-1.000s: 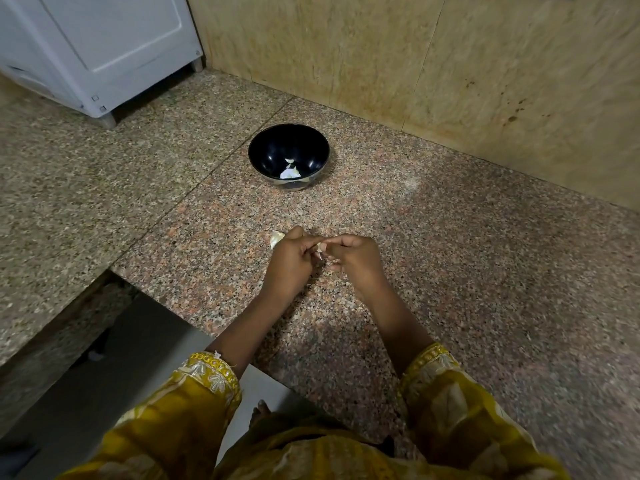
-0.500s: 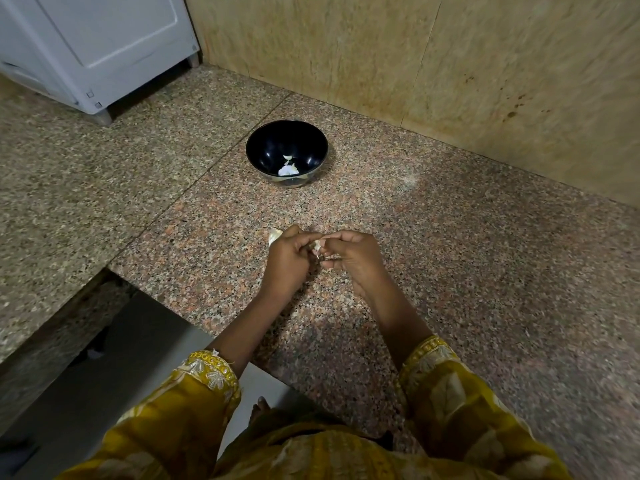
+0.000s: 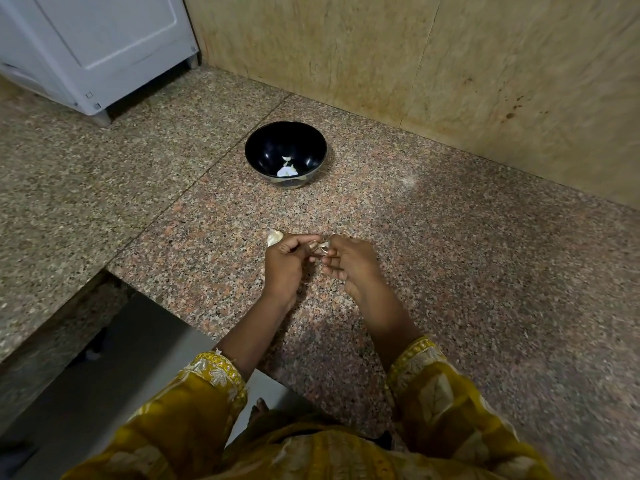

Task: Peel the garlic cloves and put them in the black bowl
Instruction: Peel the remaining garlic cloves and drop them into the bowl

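- My left hand (image 3: 284, 263) and right hand (image 3: 350, 262) meet on the near side of the black bowl (image 3: 260, 144), well apart from it, low over the speckled granite counter (image 3: 467, 278).
- Both hands have their fingers curled in, and the fingertips pinch one garlic clove (image 3: 320, 247) between them.
- The clove is small and pale, with a thin, papery, shiny bit of skin showing in the gap. Most of it is hidden by my fingers, so I cannot tell how much skin is off.
- A pale piece (image 3: 273, 237) shows at the bowl-side edge of my left hand. Whether it is skin or another clove, and whether I hold it, I cannot tell.
- In the bottom of the bowl lie a few peeled cloves (image 3: 287, 169), white and smooth against the glossy black inside.
- Left of the bowl and further back stands a white appliance (image 3: 104, 46).
- Behind the bowl rises a tan stone wall (image 3: 381, 46).
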